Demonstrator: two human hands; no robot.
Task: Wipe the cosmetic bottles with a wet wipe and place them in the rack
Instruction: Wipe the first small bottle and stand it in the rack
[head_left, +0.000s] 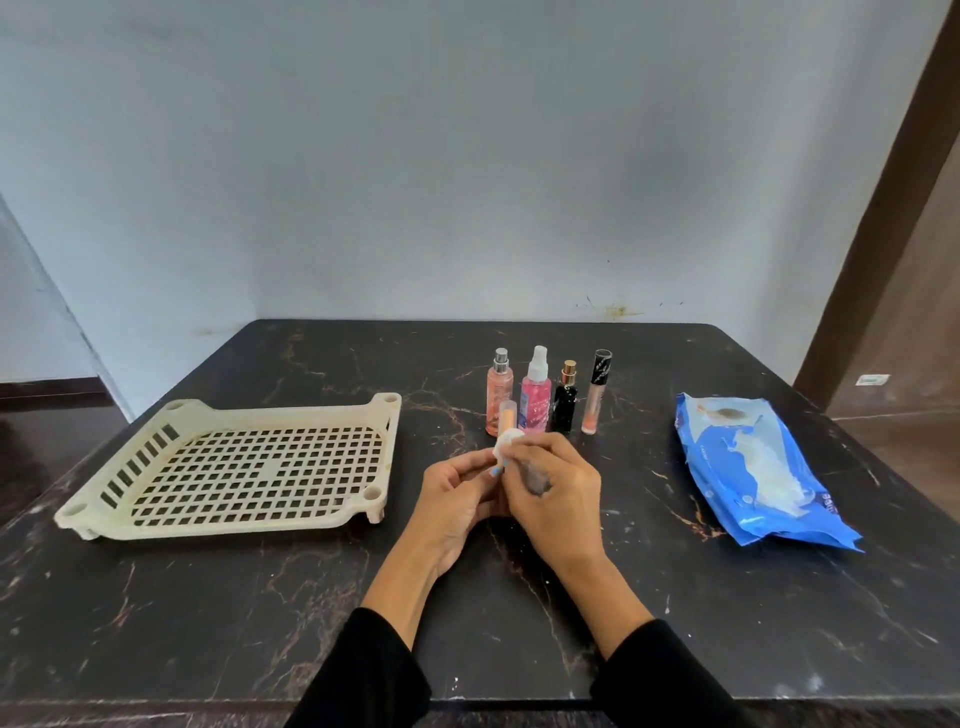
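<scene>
Here both hands grip: left (457, 488) the orange tube (507, 417), right (550, 483) the wipe (506, 447).

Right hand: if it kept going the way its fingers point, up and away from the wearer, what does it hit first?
Probably the pink spray bottle in the standing row, just beyond the right hand and its wipe. Depth is unclear from one view; the peach bottle beside it is about as close.
</scene>
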